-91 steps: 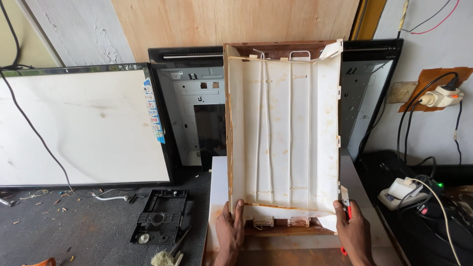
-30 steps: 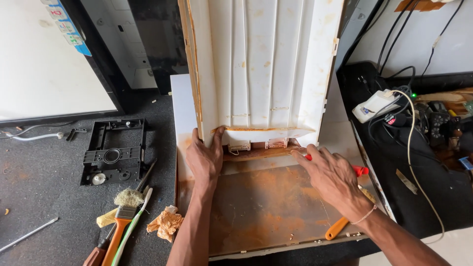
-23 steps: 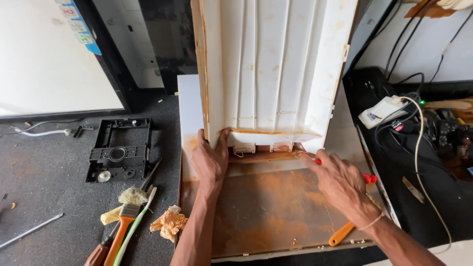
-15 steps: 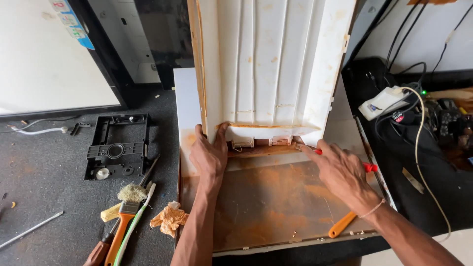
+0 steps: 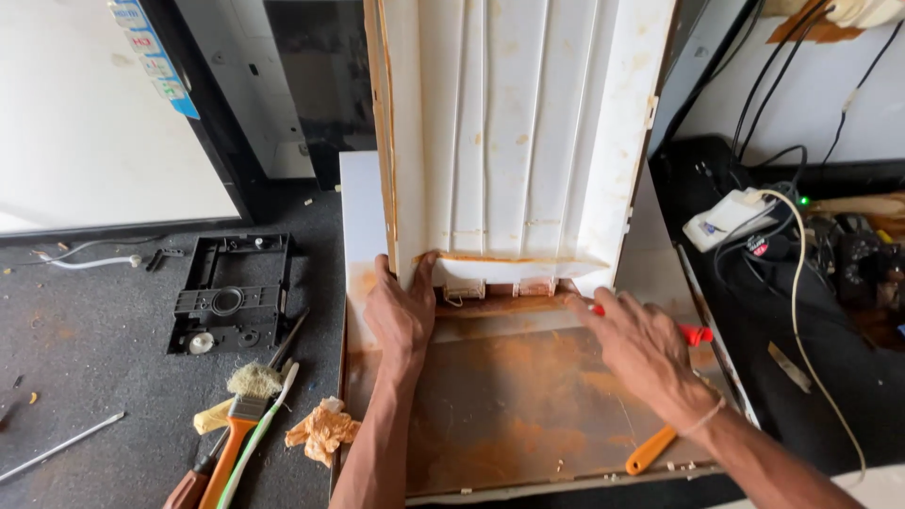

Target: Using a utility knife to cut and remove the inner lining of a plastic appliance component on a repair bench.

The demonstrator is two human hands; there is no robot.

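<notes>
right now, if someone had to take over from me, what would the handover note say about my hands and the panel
Left hand: gripping the lower left corner of the raised white panel, fingers wrapped on its edge.
Right hand: flat at the panel's lower right edge, over a red-handled tool; whether it grips the tool cannot be told.
The white panel stands nearly upright, hinged up off the rusty metal tray lying flat below.
An orange-handled tool lies on the tray's right side.
Brushes and a crumpled rag lie left of the tray on the dark table.
Done: panel lifted. Left: panel not yet clear of the tray.
</notes>
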